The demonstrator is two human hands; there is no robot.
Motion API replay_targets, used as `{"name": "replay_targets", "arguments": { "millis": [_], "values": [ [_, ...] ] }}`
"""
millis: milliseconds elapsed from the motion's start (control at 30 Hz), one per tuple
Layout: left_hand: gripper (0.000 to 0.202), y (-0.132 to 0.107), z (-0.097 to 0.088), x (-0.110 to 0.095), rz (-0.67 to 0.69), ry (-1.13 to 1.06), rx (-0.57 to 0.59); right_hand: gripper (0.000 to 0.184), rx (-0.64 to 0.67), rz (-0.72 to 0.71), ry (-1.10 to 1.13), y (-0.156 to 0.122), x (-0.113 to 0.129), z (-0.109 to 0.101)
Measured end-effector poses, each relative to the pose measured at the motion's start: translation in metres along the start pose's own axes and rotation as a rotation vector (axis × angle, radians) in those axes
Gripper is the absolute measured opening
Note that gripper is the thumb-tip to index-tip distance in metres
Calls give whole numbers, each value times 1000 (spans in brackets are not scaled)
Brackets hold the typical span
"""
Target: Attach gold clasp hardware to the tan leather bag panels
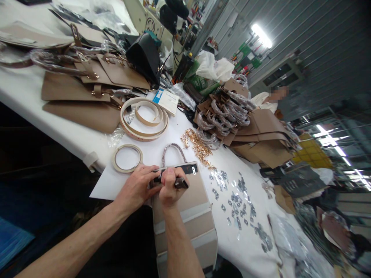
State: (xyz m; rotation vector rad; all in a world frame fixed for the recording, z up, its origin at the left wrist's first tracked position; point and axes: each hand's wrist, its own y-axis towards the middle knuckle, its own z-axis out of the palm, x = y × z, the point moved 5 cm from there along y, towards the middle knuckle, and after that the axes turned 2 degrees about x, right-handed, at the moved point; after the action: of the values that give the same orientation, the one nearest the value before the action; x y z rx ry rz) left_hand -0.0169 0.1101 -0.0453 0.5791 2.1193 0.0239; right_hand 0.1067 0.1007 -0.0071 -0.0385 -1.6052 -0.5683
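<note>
A tan leather bag piece [191, 216] with pale bands lies on the white table in front of me, its wrapped handle [173, 148] pointing away. A black ruler [185, 168] lies across its top edge. My left hand [136, 189] presses its fingers down on the ruler's left end. My right hand [169, 187] is closed around a dark pen-like tool [181, 183], whose tip rests at the ruler's edge.
A tape roll [127, 158] and coiled tan straps [145, 117] lie to the left. Stacked tan bags [87, 85] fill the far left, more bags [249, 131] the right. Gold fittings [198, 146] and small silver parts [237, 200] are scattered nearby. Another person [274, 96] is behind.
</note>
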Motion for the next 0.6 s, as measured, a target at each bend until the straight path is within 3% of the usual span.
{"name": "replay_targets", "arguments": {
  "millis": [133,233,433,600],
  "values": [
    [45,0,-1,1,-34,-25,-35,44,-62,57,172,23,12,4],
    [45,1,-1,1,-68,-69,-36,47,-12,101,106,34,11,13],
    [40,2,-5,-2,-78,-114,-22,49,76,73,-46,26,-4,24],
    [42,2,-4,-1,-34,-86,-34,47,65,68,26,22,12,9]
  ]
}}
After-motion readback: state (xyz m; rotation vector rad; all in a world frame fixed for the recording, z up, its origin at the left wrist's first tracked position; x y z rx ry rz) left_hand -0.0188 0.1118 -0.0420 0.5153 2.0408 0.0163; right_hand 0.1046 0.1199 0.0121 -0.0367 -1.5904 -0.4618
